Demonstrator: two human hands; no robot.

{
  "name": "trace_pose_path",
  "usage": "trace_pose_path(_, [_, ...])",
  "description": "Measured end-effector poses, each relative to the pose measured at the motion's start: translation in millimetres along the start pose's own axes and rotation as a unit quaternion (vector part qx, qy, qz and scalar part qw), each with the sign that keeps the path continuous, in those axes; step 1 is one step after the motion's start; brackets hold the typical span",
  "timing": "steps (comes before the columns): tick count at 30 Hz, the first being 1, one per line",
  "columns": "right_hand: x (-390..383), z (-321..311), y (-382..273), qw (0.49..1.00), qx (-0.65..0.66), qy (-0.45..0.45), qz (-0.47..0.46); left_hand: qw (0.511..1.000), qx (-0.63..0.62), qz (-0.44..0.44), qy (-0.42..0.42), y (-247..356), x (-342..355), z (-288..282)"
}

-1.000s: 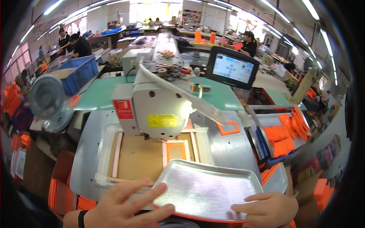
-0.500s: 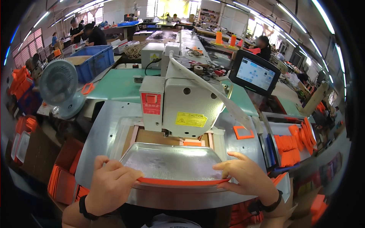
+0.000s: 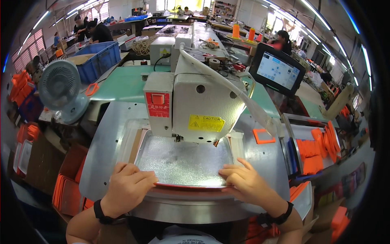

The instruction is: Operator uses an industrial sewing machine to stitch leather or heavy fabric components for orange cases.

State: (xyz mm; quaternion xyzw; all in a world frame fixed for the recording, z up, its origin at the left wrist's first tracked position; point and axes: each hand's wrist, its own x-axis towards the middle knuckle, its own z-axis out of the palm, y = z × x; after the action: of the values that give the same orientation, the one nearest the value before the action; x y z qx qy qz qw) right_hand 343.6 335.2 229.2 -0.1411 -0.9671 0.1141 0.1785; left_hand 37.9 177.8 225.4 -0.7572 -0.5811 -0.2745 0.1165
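A shallow silvery tray (image 3: 185, 164) lies under the head of a large sewing machine (image 3: 203, 97), a thin orange-red strip along its near edge. My left hand (image 3: 129, 189) is closed on the near left corner, thumb and fingers pinching the rim. At the near right corner my right hand (image 3: 248, 181) grips the same edge, some of its fingers raised over the tray. The far part of the tray is hidden beneath the machine head.
On the metal table (image 3: 107, 142), an orange rectangular frame (image 3: 264, 136) lies to the right. Beyond it stand a screen (image 3: 278, 70) and a tray of orange pieces (image 3: 310, 152). A fan (image 3: 61, 87) and blue crate (image 3: 97, 61) are at left. A box of orange pieces (image 3: 67, 195) sits lower left.
Both hands have pushed the tray away from me, farther under the machine head. It lies flatter, and less of its orange-red edge shows.
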Motion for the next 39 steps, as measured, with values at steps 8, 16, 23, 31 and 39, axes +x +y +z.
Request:
trace_pose_path(8, [-9,14,20,0.993,0.100,-0.057,0.029,0.995,-0.031,-0.017,-0.095,-4,-13,16])
trace_pose_path(16, [2,5,34,0.990,0.057,-0.101,0.077,0.989,-0.072,-0.039,-0.121,-6,-12,18])
trace_pose_path(23, [11,4,56,0.979,-0.039,-0.157,0.120,0.979,-0.085,-0.036,-0.180,-5,3,9])
trace_pose_path(31, [9,5,54,0.977,-0.096,-0.157,0.104,0.948,0.043,0.024,-0.316,-3,46,23])
trace_pose_path(39, [7,7,57,0.980,-0.101,-0.138,0.098,0.929,-0.018,0.177,-0.325,-45,103,57])
